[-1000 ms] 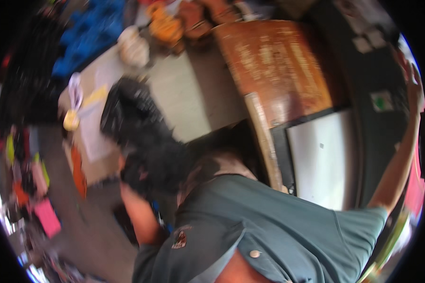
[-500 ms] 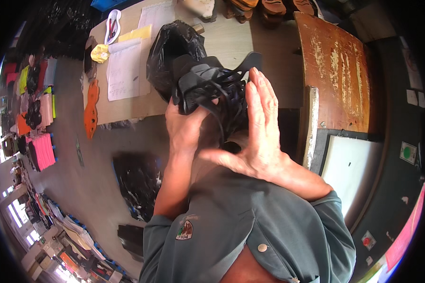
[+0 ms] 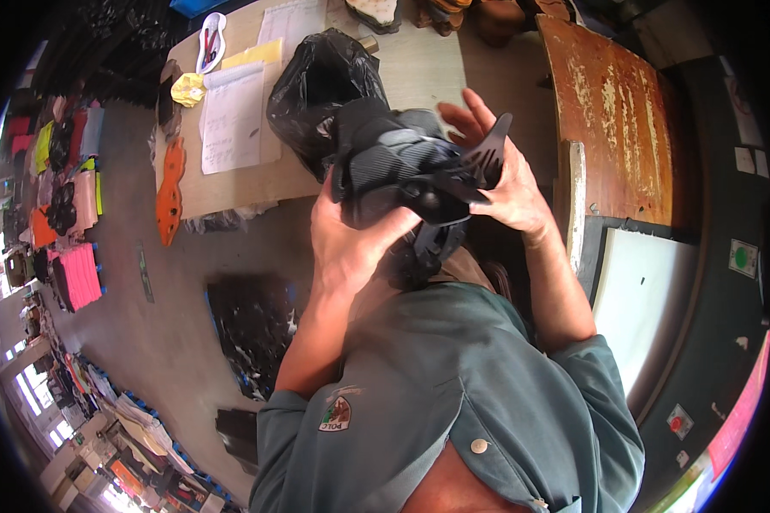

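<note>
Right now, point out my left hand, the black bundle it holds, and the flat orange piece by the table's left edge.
Left hand [image 3: 344, 246]: head view, on the back of the hand.
Black bundle [image 3: 389, 169]: head view, on its ribbed part.
Flat orange piece [image 3: 170, 192]: head view, on its middle.

The bundle [image 3: 385, 175] is showing black, with fine grey ribbed lines across its panels. The bag [image 3: 316, 85] is gleaming a glossy black, and the worktop [image 3: 423, 73] is looking pale beige. The notepad [image 3: 231, 111] is showing white with faint dark handwriting, while the crumpled paper [image 3: 187, 89] is glowing yellow. The cutout [image 3: 171, 184] is standing out in bright orange with small dark spots. The board [image 3: 607, 111] is wearing reddish brown, streaked with cream scuffs. The shirt [image 3: 393, 376] is appearing plain grey-green, its button [image 3: 480, 446] showing cream.
</note>
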Tool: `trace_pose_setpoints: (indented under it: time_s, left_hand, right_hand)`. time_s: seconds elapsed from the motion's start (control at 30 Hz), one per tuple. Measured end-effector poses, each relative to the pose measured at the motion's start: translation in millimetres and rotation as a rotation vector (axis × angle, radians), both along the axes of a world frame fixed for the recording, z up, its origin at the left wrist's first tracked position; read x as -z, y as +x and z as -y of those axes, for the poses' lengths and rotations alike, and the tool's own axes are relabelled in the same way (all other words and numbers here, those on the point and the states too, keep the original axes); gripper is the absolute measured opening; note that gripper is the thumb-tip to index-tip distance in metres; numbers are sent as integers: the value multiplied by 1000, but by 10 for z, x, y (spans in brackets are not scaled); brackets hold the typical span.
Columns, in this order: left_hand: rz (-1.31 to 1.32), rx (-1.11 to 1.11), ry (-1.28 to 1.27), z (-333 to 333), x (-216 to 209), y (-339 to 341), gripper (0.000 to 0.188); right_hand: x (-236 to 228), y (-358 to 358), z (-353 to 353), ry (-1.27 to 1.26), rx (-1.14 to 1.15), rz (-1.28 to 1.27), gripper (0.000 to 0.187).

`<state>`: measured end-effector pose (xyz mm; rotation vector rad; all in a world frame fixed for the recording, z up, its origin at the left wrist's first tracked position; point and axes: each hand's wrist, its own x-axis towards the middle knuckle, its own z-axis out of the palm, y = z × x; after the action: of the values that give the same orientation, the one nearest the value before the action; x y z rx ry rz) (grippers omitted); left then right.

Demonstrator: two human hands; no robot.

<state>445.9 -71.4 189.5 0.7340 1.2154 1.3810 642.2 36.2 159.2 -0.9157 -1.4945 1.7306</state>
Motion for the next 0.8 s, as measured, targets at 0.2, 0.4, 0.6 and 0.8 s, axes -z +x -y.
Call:
trace_pose_setpoints:
  time_s: [0.2, 0.4, 0.6, 0.8]
  left_hand:
    - [2, 154, -56, -9, -352, -34, 65]
    - [92, 103, 69, 19, -388, 7, 56]
    - [10, 67, 56, 28, -481, 34, 42]
    - [123, 187, 112, -60, -692, -19, 45]
  right_hand:
    - [-505, 10, 25, 358, -177, 164, 134]
    - [-448, 82, -96, 406, -205, 74, 156]
    - [-271, 174, 100, 90, -247, 8, 110]
    - [-557, 234, 41, 60, -223, -227, 103]
